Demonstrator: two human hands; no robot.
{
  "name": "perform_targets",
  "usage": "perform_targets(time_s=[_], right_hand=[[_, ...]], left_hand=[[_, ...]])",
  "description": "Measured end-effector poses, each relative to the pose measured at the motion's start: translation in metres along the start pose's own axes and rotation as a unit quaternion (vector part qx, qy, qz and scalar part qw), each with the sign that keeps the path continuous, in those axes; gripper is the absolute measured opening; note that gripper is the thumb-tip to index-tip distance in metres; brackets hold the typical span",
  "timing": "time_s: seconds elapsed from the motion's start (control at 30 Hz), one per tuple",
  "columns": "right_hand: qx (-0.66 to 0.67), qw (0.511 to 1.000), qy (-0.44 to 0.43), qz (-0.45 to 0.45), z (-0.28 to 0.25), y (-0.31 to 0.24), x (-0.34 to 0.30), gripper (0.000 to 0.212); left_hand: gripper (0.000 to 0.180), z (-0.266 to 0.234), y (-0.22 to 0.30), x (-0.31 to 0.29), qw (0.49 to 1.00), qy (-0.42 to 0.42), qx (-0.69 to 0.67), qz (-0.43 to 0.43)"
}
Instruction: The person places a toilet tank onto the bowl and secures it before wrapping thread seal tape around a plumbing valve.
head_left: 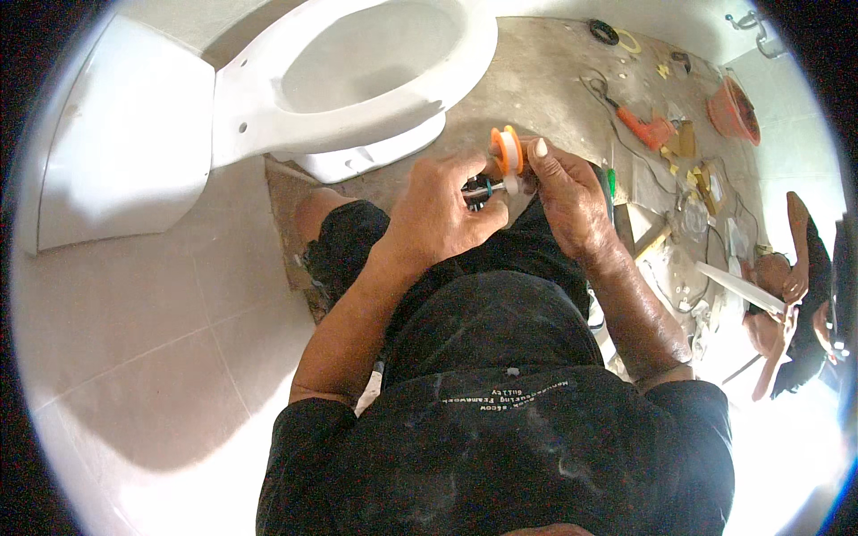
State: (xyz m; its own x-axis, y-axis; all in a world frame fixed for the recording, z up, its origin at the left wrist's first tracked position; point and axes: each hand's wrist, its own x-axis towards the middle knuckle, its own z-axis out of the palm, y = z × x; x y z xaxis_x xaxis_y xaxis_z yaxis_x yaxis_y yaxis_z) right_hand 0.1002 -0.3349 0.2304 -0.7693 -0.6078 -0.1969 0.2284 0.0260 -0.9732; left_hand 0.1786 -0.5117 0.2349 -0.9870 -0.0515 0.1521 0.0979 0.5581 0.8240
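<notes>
My left hand [444,207] is closed around a small metal fitting [483,190] with a dark part and a bluish ring; my fingers hide much of it. Right beside it, my right hand [569,189] grips an orange spool of white thread seal tape [508,150], its thumb raised near the rim. A bit of white shows at the fitting's end, just below the spool. Both hands are close together above my lap. Ahead and to the left stands a white toilet [349,116].
On the floor to the right lie an orange power tool [645,130] with a cable, a black ring [603,32], yellow scraps and several loose bits. An orange basket [735,112] leans by the wall. At far right another person [800,295] sits near a pale flat strip [740,286].
</notes>
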Motion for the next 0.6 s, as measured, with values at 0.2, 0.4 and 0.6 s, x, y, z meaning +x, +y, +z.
perform_targets(time_s=[0.2,0.4,0.6], right_hand=[[-0.287,0.954,0.020,-0.086,-0.004,0.045,-0.010,0.028],[-0.246,0.963,-0.032,-0.105,-0.003,0.026,-0.039,0.034],[-0.113,0.991,-0.033,-0.067,0.000,-0.013,-0.024,0.044]], left_hand=[[0.016,-0.002,-0.008,0.000,0.995,0.071,-0.066,0.037],[0.014,-0.001,-0.018,0.000,0.997,0.077,-0.005,0.030],[0.025,0.007,-0.003,0.001,0.999,0.045,0.006,0.024]])
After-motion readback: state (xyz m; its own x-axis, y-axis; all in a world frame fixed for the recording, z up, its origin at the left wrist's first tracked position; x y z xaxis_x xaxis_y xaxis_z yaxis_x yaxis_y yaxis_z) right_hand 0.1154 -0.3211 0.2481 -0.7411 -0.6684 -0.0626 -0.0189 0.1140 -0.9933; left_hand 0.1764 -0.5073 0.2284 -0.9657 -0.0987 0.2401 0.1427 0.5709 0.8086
